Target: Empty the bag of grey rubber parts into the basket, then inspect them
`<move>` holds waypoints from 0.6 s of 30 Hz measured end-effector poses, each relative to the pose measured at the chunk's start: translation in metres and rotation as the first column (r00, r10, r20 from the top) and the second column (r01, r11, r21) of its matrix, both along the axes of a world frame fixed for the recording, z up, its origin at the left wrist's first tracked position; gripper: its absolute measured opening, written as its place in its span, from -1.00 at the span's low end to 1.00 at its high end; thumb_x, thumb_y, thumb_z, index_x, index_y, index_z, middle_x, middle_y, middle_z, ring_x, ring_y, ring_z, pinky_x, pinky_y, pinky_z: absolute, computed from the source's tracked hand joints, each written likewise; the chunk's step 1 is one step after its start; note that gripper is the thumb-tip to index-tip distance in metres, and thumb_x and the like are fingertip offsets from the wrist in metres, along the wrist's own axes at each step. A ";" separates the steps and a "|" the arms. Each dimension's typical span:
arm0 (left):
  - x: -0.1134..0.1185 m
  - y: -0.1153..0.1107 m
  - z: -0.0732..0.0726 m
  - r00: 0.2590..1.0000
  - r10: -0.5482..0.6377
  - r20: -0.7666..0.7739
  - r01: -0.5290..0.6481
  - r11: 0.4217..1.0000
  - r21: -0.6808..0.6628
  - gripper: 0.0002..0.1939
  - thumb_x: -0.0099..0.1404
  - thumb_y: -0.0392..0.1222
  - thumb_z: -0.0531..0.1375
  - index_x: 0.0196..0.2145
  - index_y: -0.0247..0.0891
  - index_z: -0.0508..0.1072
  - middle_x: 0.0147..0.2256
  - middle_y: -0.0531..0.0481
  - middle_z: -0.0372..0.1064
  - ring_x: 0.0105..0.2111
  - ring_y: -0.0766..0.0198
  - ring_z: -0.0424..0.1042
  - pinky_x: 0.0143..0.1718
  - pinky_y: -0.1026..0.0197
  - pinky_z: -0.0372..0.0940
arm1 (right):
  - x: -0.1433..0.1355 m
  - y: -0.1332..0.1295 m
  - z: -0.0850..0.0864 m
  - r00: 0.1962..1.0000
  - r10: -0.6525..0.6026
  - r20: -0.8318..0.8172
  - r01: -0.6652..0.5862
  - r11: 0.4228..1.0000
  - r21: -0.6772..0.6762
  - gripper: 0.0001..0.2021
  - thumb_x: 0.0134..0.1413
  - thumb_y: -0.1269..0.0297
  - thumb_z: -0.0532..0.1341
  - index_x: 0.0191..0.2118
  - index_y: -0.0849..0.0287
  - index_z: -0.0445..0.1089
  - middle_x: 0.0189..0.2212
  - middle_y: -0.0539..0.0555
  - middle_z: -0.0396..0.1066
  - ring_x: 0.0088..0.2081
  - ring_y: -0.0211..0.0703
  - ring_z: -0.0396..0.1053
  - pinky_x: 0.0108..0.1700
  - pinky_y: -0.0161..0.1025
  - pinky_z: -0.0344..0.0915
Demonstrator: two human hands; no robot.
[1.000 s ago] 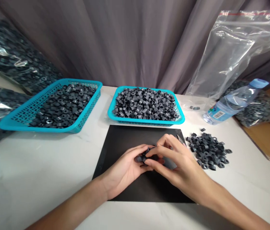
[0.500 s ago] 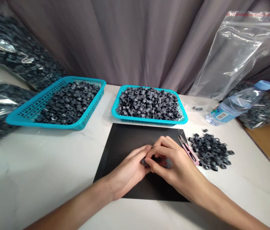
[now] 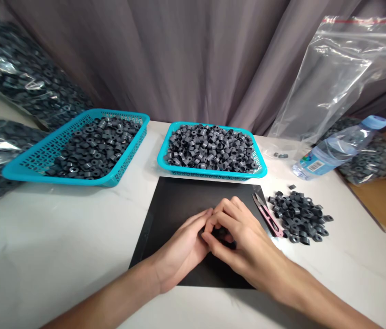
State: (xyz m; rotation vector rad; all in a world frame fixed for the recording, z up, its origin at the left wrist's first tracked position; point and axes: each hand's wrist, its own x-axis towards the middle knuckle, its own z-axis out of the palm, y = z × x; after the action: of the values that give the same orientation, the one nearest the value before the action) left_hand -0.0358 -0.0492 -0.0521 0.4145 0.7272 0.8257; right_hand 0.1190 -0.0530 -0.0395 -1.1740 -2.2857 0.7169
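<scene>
Over a black mat (image 3: 179, 196), my two hands meet with their fingertips together. My left hand (image 3: 184, 246) is curled, thumb side up, around a small dark grey plastic piece (image 3: 200, 232) that is mostly hidden. From the right, my right hand (image 3: 237, 233) pinches at the same spot with thumb and index finger; its other fingers are bent over the top. Just beyond the right hand lie pink-handled thread snips (image 3: 268, 217), across the mat's right edge. Beside them is a loose heap of small dark grey plastic rings (image 3: 298, 217) on the white table.
Two blue plastic baskets (image 3: 110, 182) (image 3: 213, 173) hold many similar grey rings. Clear bags of such pieces (image 3: 24, 68) stand at the left. A water bottle (image 3: 336, 153), a clear zip bag (image 3: 330, 82) and a cardboard box (image 3: 374, 196) are at the right; a grey curtain (image 3: 179, 59) hangs behind.
My right fingers have bent closer over my left fingertips, and less of the grey piece shows between the hands. The view has shifted slightly; the baskets, snips and heap lie as before.
</scene>
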 end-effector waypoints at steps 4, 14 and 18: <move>-0.002 -0.002 -0.002 0.998 0.034 -0.054 -0.035 0.999 -0.020 -0.74 0.48 -0.28 0.11 -0.23 -0.26 0.62 -0.29 -0.01 0.45 -0.24 0.30 0.39 -0.17 0.30 0.29 | 0.000 -0.002 0.003 1.000 -0.005 -0.001 0.005 1.000 -0.029 -0.86 0.37 0.39 0.14 -0.29 0.12 0.23 -0.24 0.05 0.29 -0.19 -0.07 0.20 -0.14 -0.09 0.20; -0.002 -0.006 -0.001 0.977 0.063 -0.205 -0.077 0.995 -0.060 -0.78 0.34 -0.07 0.31 -0.19 -0.28 0.58 -0.28 -0.01 0.44 -0.38 0.38 0.30 -0.36 0.33 0.21 | 0.003 -0.004 0.002 0.985 -0.031 -0.169 0.001 0.984 -0.176 -0.85 0.47 0.29 0.03 -0.23 0.09 0.20 -0.21 0.05 0.26 -0.15 -0.11 0.21 -0.08 -0.12 0.23; -0.002 0.000 0.002 0.998 0.022 -0.064 -0.027 0.997 -0.068 -0.78 0.39 -0.17 0.23 -0.38 -0.33 0.52 -0.41 0.02 0.36 -0.47 0.38 0.26 -0.48 0.32 0.16 | 0.004 -0.005 0.004 0.961 -0.059 -0.271 -0.017 0.963 -0.270 -0.85 0.47 0.24 0.03 -0.22 0.07 0.20 -0.24 0.02 0.26 -0.20 -0.16 0.23 -0.11 -0.19 0.25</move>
State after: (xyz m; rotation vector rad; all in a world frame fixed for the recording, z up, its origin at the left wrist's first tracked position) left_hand -0.0381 -0.0494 -0.0499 0.3713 0.8185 0.8109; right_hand 0.1229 -0.0579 -0.0357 -1.1302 -1.9830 1.1382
